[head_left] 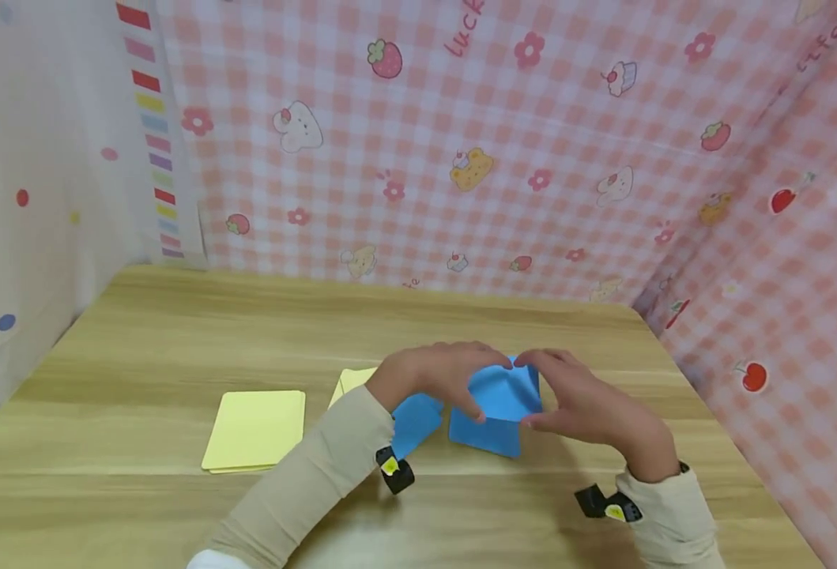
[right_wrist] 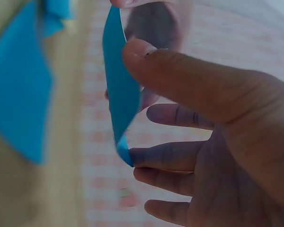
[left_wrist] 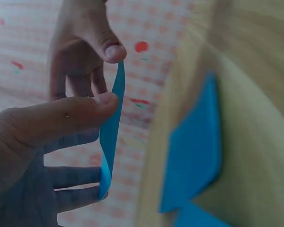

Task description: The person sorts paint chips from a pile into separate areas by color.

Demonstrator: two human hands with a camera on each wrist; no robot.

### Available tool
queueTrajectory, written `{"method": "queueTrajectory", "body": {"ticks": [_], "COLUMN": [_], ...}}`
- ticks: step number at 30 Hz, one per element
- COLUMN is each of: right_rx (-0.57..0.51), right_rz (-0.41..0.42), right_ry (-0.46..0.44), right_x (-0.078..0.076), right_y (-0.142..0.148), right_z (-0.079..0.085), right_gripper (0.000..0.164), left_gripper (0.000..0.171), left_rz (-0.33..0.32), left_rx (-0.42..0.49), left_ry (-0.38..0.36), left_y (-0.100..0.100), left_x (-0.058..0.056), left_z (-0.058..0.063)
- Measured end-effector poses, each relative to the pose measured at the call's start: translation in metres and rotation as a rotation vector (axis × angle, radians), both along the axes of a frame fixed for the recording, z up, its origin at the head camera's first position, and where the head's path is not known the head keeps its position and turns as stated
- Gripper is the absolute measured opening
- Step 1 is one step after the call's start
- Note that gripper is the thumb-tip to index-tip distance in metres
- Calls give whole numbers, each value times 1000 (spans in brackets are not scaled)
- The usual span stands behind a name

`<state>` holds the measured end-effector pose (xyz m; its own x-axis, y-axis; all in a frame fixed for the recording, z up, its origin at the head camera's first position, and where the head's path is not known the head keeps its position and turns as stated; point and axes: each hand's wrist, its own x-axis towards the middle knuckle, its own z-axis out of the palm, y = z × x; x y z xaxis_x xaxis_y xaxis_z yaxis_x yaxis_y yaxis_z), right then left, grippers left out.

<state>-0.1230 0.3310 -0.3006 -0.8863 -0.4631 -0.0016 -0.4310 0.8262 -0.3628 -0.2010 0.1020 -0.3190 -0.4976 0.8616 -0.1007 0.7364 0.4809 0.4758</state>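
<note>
Both hands hold one blue paper sheet [head_left: 505, 391] above the table, its surface slightly bowed. My left hand [head_left: 448, 375] pinches its left side between thumb and fingers. On its right side my right hand [head_left: 589, 403] pinches it the same way. Edge-on, the blue sheet [left_wrist: 112, 132] shows as a thin curved strip in the left wrist view, and likewise the sheet [right_wrist: 120, 80] in the right wrist view. Below it lies another blue paper [head_left: 485, 438] on the table. More blue paper [head_left: 416, 423] lies to the left, partly hidden by the left forearm.
A stack of yellow paper squares [head_left: 256, 431] lies on the wooden table [head_left: 141, 379] at the left. Other yellow paper [head_left: 350, 381] sits partly behind the left arm. A pink checked cloth [head_left: 418, 158] hangs behind the table and along its right side.
</note>
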Motion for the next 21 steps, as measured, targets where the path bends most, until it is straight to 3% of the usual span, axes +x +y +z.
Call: {"method": "queueTrajectory", "body": {"ticks": [2, 6, 10, 12, 15, 21], "right_rx": [23, 96, 124, 125, 117, 44], "right_rz": [-34, -110, -152, -144, -97, 8], "right_ry": [-110, -281, -337, -317, -214, 241], "right_x": [-7, -14, -17, -17, -15, -5], "right_y": [-2, -6, -10, -11, -10, -13], "right_z": [-15, -40, -49, -47, -39, -6], "right_gripper": [65, 63, 62, 62, 56, 39], "left_gripper": [79, 77, 78, 80, 83, 85], "left_rz": [4, -27, -18, -2, 23, 82], "left_rx": [-36, -129, -195, -207, -181, 6], "left_ry": [-30, 7, 63, 69, 60, 138], "left_y": [5, 16, 20, 18, 10, -24], "left_x": [-3, -1, 3, 5, 5, 10], "left_z": [-17, -46, -55, -50, -33, 21]}}
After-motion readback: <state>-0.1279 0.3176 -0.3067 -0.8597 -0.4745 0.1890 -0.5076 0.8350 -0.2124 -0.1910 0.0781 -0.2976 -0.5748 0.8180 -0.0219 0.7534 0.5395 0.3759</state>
